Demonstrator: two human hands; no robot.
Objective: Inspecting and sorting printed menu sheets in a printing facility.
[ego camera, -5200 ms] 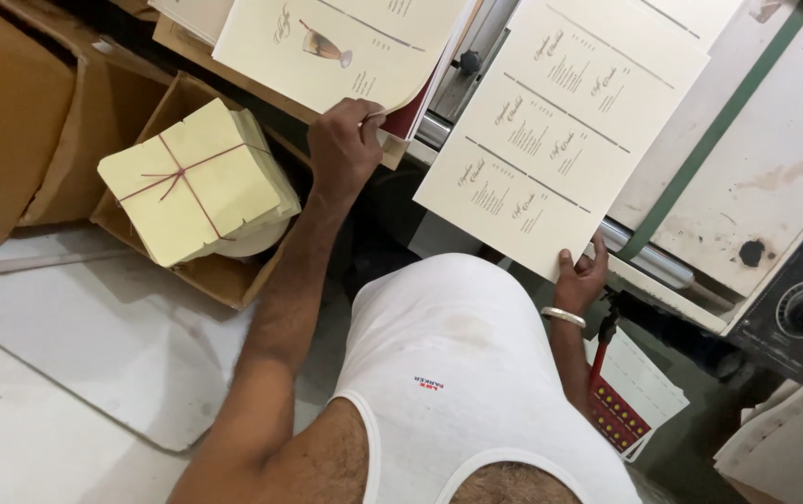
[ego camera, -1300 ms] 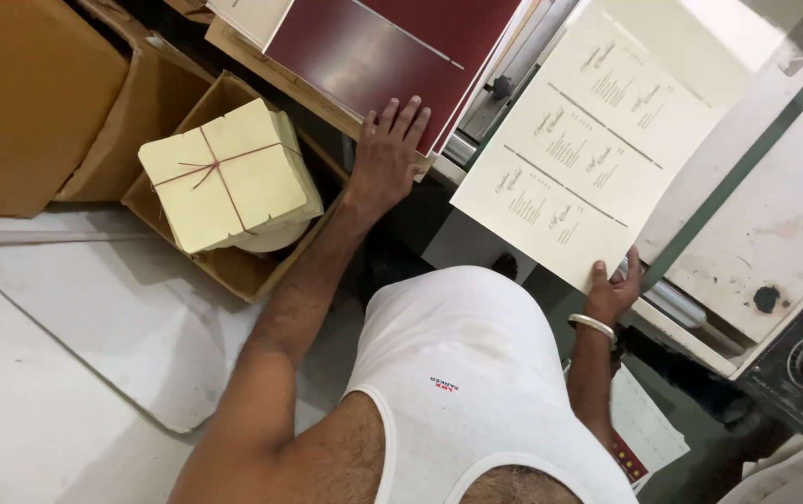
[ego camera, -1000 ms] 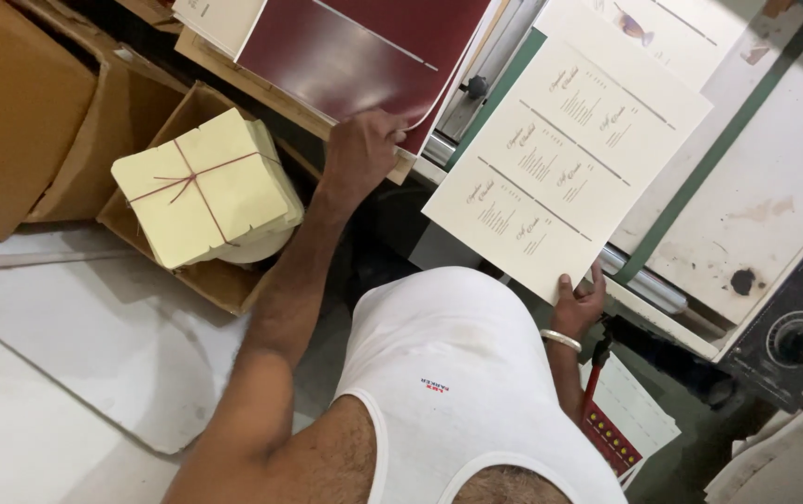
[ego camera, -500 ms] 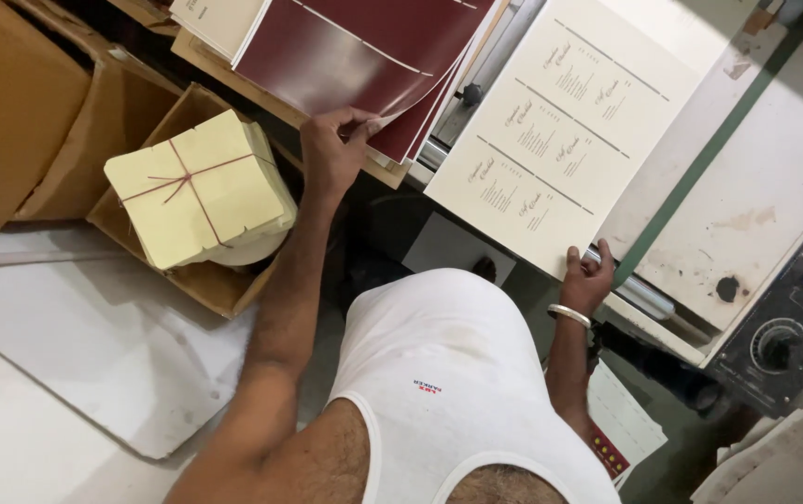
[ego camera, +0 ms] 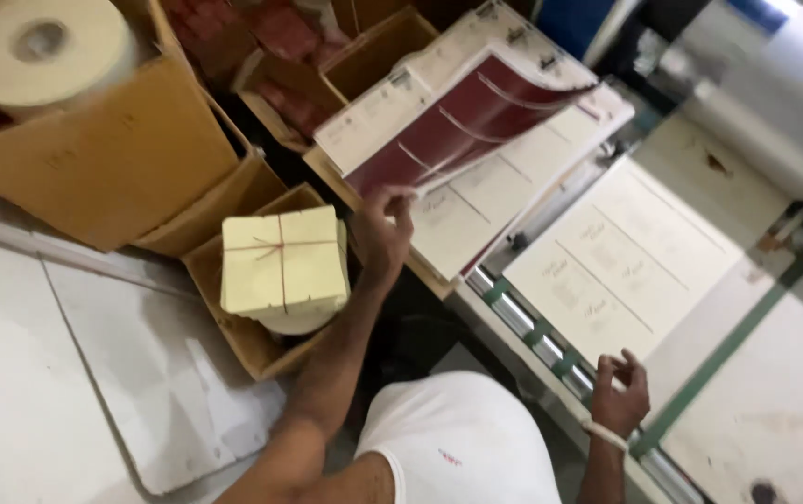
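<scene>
The right hand (ego camera: 618, 399), nearest the body with a pale band at the wrist, rests at the near edge of a cream printed sheet (ego camera: 627, 261) lying flat on the machine bed (ego camera: 775, 411). Its fingers are loosely curled and spread, touching or just above the sheet's corner; I cannot tell whether they pinch it. By its position, this sheet looks already laid down, with the hand perhaps only squaring it.

Farther out, the left hand (ego camera: 383, 231) reaches up to the stack (ego camera: 476, 140) of sheets beyond it, fingertips pinching the near corner of a dark red sheet (ego camera: 448, 131), which curls up off the pile and shows cream printed sheets beneath. That sheet seems only part lifted, not yet clear of the stack, and many sheets remain under it.

Left of the left forearm, a tied bundle (ego camera: 282, 261) of pale yellow card sits in an open carton (ego camera: 224, 308). Beyond it stand larger cartons (ego camera: 103, 159), and on the far one a roll (ego camera: 42, 47) of pale film.
</scene>
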